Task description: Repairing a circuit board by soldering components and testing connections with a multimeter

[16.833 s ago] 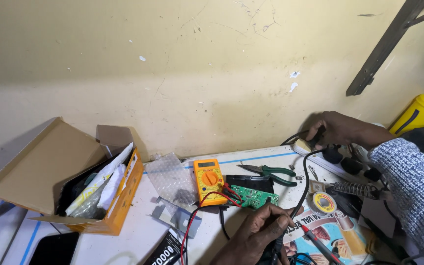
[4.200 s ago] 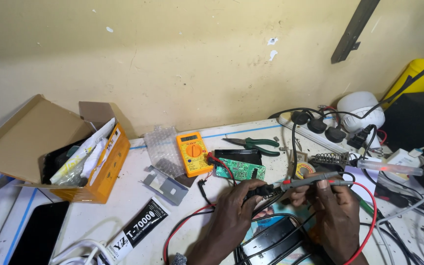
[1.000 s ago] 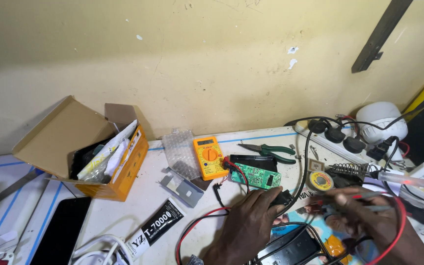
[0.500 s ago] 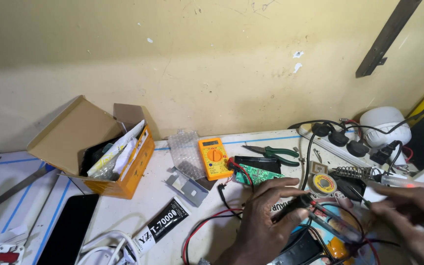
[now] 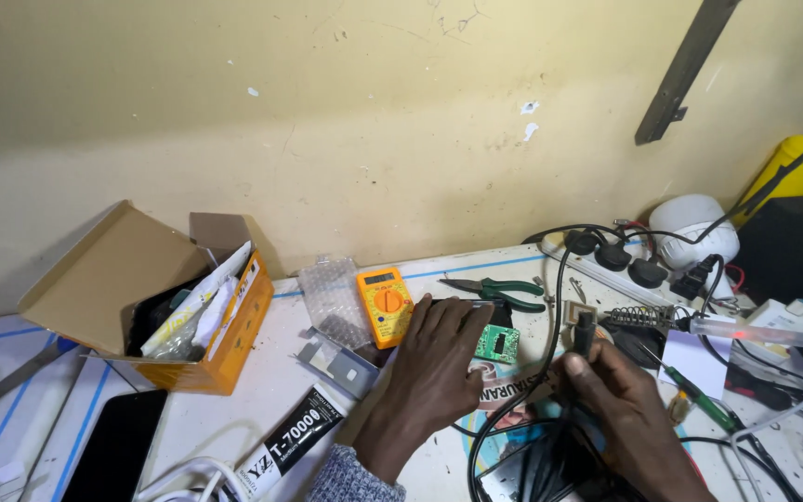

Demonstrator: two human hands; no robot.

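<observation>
Left hand [image 5: 439, 358] lies flat, palm down, fingers spread narrow and pointing far, on the white desk [image 5: 281, 390]; fingertips rest beside the small green circuit board [image 5: 496, 343], which lies near the middle of the desk, just right of the hand, and they reach up toward the yellow multimeter [image 5: 385, 304]; cannot tell if the hand pins anything under it; right hand [image 5: 617, 409] is closed around a black plug-like part [image 5: 584, 333] on a black cable [image 5: 550, 307], thumb up along it, just right of the board; green-handled pliers [image 5: 504, 291] lie far of the board, touching nothing held; soldering iron stand with a coil [image 5: 638, 318] sits right of the plug; power strip [image 5: 606, 265] with black plugs runs along the far right edge by a white bulb [image 5: 694, 232]; open cardboard box [image 5: 141, 297] stuffed with papers sits at left; bubble-wrap bag [image 5: 332, 297] lies between box and multimeter; black tube of glue [image 5: 290, 442] lies near left; dark phone [image 5: 118, 446] at the near left corner.
</observation>
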